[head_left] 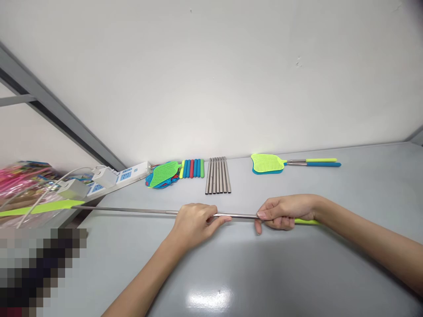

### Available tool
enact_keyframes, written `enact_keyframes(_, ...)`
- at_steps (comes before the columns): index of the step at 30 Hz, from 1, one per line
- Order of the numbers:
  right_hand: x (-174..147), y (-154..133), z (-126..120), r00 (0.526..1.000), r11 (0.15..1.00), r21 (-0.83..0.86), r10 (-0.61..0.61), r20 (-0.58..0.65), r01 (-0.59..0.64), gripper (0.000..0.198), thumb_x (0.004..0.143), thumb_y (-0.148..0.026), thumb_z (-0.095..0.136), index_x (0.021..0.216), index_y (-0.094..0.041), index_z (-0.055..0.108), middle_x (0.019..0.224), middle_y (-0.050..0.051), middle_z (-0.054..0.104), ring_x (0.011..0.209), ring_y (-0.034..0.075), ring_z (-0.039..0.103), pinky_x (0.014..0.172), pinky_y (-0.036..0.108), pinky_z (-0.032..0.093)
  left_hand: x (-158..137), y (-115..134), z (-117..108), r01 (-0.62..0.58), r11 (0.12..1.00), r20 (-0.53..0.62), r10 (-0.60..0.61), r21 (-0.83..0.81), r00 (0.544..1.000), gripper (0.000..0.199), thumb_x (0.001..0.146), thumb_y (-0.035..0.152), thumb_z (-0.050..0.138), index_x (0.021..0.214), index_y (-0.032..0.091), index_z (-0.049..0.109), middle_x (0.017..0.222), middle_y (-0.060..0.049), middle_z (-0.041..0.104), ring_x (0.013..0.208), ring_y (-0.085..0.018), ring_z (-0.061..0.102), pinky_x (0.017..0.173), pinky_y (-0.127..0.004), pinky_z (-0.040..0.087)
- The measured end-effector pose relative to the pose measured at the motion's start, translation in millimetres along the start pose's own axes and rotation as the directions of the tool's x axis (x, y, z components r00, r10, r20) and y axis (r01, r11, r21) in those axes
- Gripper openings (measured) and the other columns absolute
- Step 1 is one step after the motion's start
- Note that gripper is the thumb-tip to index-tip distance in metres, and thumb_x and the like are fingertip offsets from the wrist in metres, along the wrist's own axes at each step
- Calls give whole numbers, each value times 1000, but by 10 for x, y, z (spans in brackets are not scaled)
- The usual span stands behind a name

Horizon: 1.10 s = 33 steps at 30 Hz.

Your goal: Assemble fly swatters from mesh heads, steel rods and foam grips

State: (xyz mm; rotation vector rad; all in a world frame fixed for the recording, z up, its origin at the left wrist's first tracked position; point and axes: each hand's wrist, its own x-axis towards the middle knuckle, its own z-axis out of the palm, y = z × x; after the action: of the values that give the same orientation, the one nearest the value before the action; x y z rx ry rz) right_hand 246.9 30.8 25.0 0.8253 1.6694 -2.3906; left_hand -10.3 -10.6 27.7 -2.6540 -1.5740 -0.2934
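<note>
Both hands hold an extended telescopic fly swatter (132, 211) level above the grey table. Its yellow-green head reaches past the table's left edge, and a bit of its yellow-green handle shows beyond my right hand. My left hand (194, 222) is wrapped round the steel rod near its middle, thumb along it. Farther right, my right hand (284, 213) closes round the rod where it meets the handle, with one finger hanging below. Behind my right hand lie two finished-looking fly swatters (269, 163), a yellow-green one over a blue one, their rods retracted.
Against the wall, several steel tubes (218, 176) lie side by side, with several coloured handle grips (193, 168) left of them. Swatter heads (165, 174) are piled beside a white power strip (132, 172) with plugged-in chargers. Plastic-wrapped items (26, 180) sit beyond the left edge.
</note>
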Motion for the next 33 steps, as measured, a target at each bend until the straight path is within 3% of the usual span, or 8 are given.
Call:
enact_keyframes(10,11,1,-46,999,993,115,25,-26,-22,41,83,-47,41,89,-9,58,56,-6,32,41,3,13,36,16,11,8,6,3,-3,1000,-27,3,-14,1000,49,81,55,34,52,17,46,49,1,53,46,-9,43,48,-23,17)
enact_keyframes(20,26,53,-33,999,995,99,-16,-50,21,28,80,-37,51,84,-10,59,56,-5,42,39,3,24,34,16,22,20,87,-29,22,998,6,-22,-66,1000,50,81,56,32,53,17,47,53,0,55,48,-10,44,47,-23,18)
enact_keyframes(24,13,17,17,995,998,57,-17,-93,23,26,79,-35,53,80,-10,60,62,-2,48,40,2,27,36,17,25,4,142,-39,5,995,17,-3,-103,1000,45,83,53,31,62,18,51,58,1,56,52,-10,46,48,-23,22)
enact_keyframes(28,9,-19,90,992,1000,30,4,-125,0,26,76,-36,55,77,-10,60,62,-3,45,41,2,29,38,17,26,-21,263,-1,-69,984,16,72,-162,997,36,86,45,30,77,19,54,71,1,59,64,-11,52,53,-23,29)
enact_keyframes(33,2,-43,155,981,997,-81,-9,-192,-7,32,76,-43,54,79,-11,60,58,-5,37,40,2,22,37,19,16,-32,355,76,-127,986,6,128,-104,992,38,88,42,25,76,19,53,70,0,58,65,-12,53,53,-25,29)
